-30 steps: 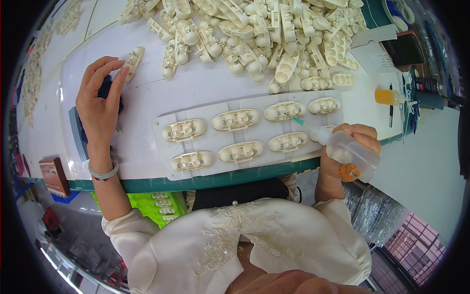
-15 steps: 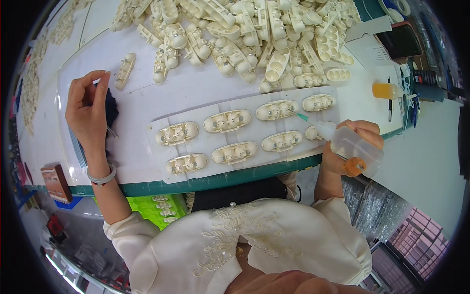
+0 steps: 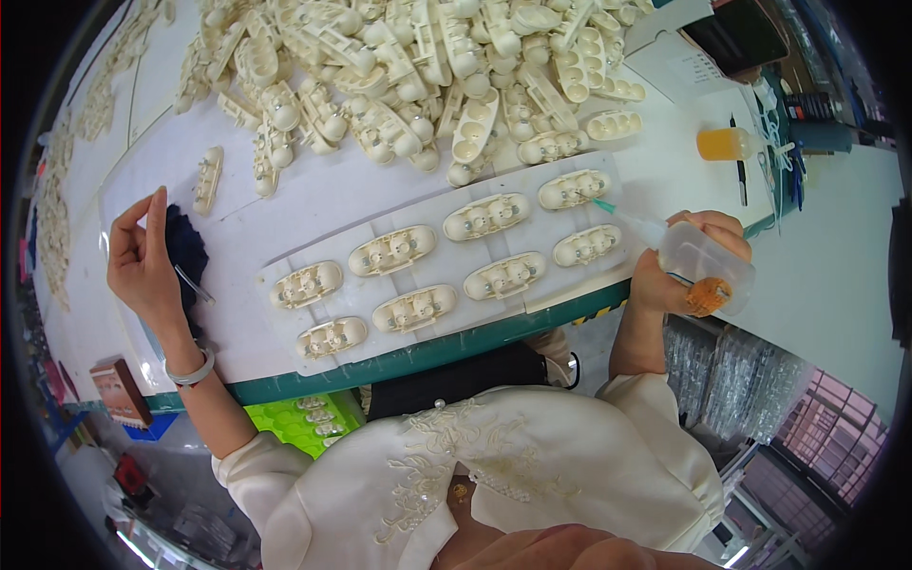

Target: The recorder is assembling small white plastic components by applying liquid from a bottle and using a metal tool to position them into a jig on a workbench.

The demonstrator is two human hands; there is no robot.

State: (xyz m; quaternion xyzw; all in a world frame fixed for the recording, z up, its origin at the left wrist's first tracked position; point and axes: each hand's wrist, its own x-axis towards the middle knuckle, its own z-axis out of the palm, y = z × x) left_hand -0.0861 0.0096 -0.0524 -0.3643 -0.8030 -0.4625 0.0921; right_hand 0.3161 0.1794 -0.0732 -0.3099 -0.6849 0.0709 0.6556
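Observation:
A white tray (image 3: 560,285) on the table holds several cream plastic housings in two rows. My right hand (image 3: 679,266) grips a clear squeeze bottle (image 3: 698,261) with an orange base; its green-tipped nozzle (image 3: 608,207) points at the far right housing (image 3: 574,189). My left hand (image 3: 142,261) hovers at the left of the table, fingers loosely curled, pinching thin metal tweezers (image 3: 193,284) above a dark blue cloth (image 3: 185,249). A single housing (image 3: 206,179) lies just beyond that hand.
A large heap of cream housings (image 3: 408,76) fills the far half of the table. An orange-filled bottle (image 3: 727,144) stands at the right edge, with a dark device (image 3: 741,33) behind it. A green tray (image 3: 304,423) sits under the table's green front edge (image 3: 427,351).
My left hand let go of the single housing, leaving it on the table, and drew back toward me to the dark cloth. My right hand with the bottle stayed at the tray's right end.

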